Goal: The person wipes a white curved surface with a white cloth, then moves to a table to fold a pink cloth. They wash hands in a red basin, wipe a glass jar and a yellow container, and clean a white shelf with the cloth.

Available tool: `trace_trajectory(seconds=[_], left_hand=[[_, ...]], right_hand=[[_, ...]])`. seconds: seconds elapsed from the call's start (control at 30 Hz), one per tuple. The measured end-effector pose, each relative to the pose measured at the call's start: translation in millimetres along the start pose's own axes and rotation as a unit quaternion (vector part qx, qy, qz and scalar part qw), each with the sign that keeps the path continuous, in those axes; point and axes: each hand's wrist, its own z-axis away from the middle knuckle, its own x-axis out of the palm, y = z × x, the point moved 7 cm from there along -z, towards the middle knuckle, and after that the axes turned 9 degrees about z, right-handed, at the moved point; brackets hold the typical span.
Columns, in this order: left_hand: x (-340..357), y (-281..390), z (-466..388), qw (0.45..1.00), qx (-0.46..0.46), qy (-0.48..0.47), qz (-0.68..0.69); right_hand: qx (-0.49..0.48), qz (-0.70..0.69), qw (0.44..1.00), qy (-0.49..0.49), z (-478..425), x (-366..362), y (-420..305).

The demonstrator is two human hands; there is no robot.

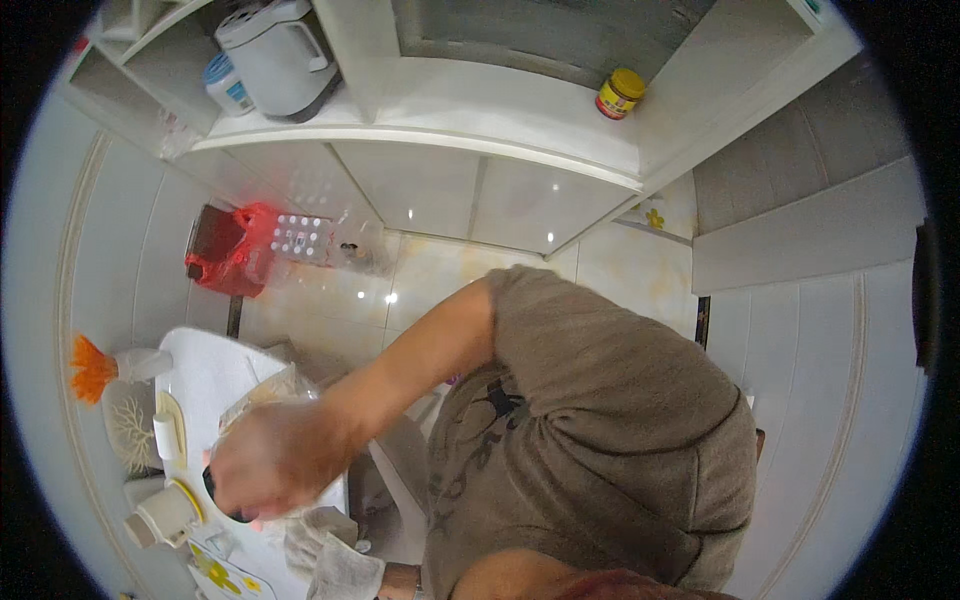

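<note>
My right hand (pixel 277 459), blurred by motion, reaches over a white table (pixel 206 356) and closes around a dark object (pixel 209 482) that is mostly hidden by the fingers. Small pink bits show beside it. My left hand is covered by a grey cloth or cloth glove (pixel 346 568) at the table's near edge; its fingers cannot be made out. More pale grey cloth (pixel 307 536) bunches beside it. Behind the right wrist, a clear plastic-wrapped item (pixel 259 396) lies partly hidden on the table.
Along the table's wall side are a vase with orange flowers (pixel 94 369), a coral-shaped ornament (pixel 133 433), a white cylinder (pixel 166 436), a beige pitcher (pixel 166 516) and a flower-patterned tray (pixel 225 576). A red plastic bag (pixel 251 255) and wrapped bottles (pixel 301 236) stand by the white cabinet (pixel 427 191).
</note>
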Motion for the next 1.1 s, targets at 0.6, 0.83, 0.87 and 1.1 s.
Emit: trace_trajectory(seconds=[0.6, 0.83, 0.87, 1.1], left_hand=[[243.5, -165.2, 10.1, 0.933, -0.230, -0.230, 0.153], [306.9, -220.0, 34.7, 0.884, -0.323, -0.261, 0.214], [312.0, -226.4, 37.3, 0.878, -0.334, -0.263, 0.221], [335.3, -249.4, 46.5, 0.837, -0.398, -0.276, 0.256]], right_hand=[[0.487, 0.692, 0.409, 0.341, 377.7, -628.7, 6.8], [0.513, 0.598, 0.481, 0.385, 394.3, -658.1, 18.6], [0.502, 0.601, 0.484, 0.392, 392.9, -662.1, 19.0], [0.547, 0.535, 0.485, 0.423, 378.3, -659.1, 21.2]])
